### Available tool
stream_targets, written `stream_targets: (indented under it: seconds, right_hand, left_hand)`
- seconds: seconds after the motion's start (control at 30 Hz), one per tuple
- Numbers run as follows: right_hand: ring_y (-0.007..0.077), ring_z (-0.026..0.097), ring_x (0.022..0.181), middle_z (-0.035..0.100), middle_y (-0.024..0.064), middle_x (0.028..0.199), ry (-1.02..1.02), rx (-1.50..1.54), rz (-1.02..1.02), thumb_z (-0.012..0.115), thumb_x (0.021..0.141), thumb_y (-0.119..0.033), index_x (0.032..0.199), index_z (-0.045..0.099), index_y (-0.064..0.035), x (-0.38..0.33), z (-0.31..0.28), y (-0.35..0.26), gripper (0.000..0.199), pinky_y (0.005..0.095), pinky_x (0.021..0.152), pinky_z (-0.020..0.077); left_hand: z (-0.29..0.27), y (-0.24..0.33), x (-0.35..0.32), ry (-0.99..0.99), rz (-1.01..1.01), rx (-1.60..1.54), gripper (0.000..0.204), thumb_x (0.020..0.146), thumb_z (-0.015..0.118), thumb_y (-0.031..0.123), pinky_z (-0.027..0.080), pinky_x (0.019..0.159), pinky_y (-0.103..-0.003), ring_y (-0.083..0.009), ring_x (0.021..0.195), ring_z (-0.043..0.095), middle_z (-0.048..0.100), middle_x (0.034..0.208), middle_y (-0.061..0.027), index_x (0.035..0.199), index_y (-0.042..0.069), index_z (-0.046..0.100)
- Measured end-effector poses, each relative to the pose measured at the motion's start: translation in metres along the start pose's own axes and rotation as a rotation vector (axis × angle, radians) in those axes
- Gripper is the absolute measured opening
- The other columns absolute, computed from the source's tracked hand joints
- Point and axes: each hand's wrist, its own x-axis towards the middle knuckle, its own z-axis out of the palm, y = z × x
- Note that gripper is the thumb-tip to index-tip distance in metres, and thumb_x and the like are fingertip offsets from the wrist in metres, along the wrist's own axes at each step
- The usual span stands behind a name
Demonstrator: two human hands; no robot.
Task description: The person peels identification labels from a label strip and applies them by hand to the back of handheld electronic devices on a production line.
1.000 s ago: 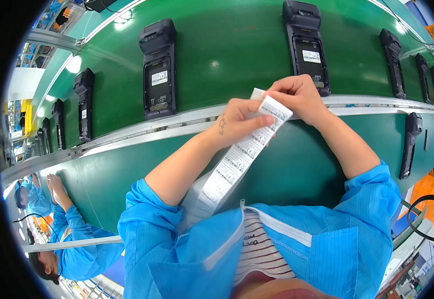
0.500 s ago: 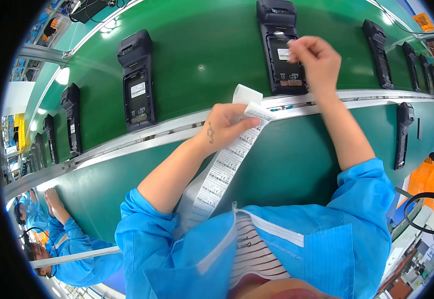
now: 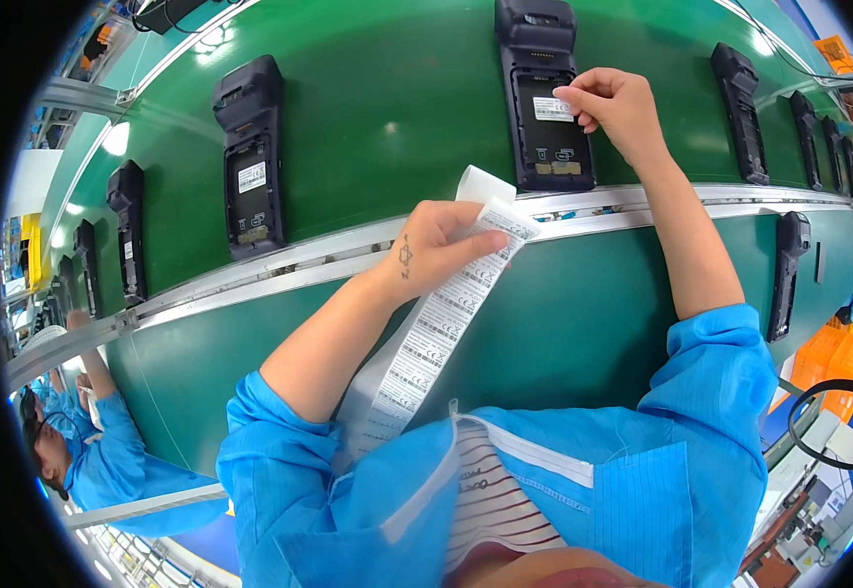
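Note:
My left hand grips a long strip of white printed labels between thumb and fingers; the strip's top end curls over and its lower part hangs along my jacket. On the green belt, a dark handheld terminal lies with its recessed back up. A white label sits in that recess. My right hand is over the terminal's right edge, thumb and forefinger pinched at the label's right end. Whether anything is between those fingertips I cannot make out.
Similar terminals lie along the green belt, including one to the left and one to the right. A metal rail borders the belt. Another terminal lies on the near surface. A co-worker is at lower left.
My right hand has come slightly left and lower, to the label's right end. The terminals on the left have shifted left in view. My left hand keeps its grip on the label strip.

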Motion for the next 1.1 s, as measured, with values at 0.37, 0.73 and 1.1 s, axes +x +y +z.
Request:
stream_targets:
  seconds: [0.37,0.73,1.1]
  right_hand:
    - [0.0046,0.047,0.047,0.053,0.0013,0.056,-0.040,-0.027,0.003,0.064,0.070,-0.014,0.069,0.057,0.0006,0.003,0.002,0.004,0.016,0.0160,0.043,0.0391]
    - [0.0072,0.050,0.049,0.052,0.0026,0.054,-0.099,-0.407,-0.039,0.066,0.066,-0.017,0.064,0.055,-0.0013,0.009,0.005,-0.011,0.019,0.0190,0.044,0.0410]
    - [0.0064,0.046,0.060,0.050,-0.0004,0.071,-0.379,0.300,-0.097,0.061,0.071,-0.017,0.079,0.054,-0.0025,-0.067,0.018,-0.027,0.018,0.0194,0.050,0.0379]
  left_hand:
    - [0.004,-0.002,0.007,0.012,0.036,0.111,0.020,0.076,0.056,0.010,0.043,0.064,-0.022,-0.0090,0.070,0.054,0.060,0.079,-0.0063,0.092,-0.001,0.058]
    - [0.015,-0.004,0.017,0.020,0.104,0.031,0.031,0.077,0.054,0.007,0.047,0.060,-0.022,-0.0105,0.067,0.056,0.056,0.091,-0.0099,0.105,-0.003,0.047]
    - [0.012,-0.017,0.026,0.157,0.231,-0.043,0.020,0.079,0.053,0.015,0.046,0.063,-0.026,-0.0141,0.075,0.054,0.055,0.084,-0.0066,0.094,0.002,0.050]
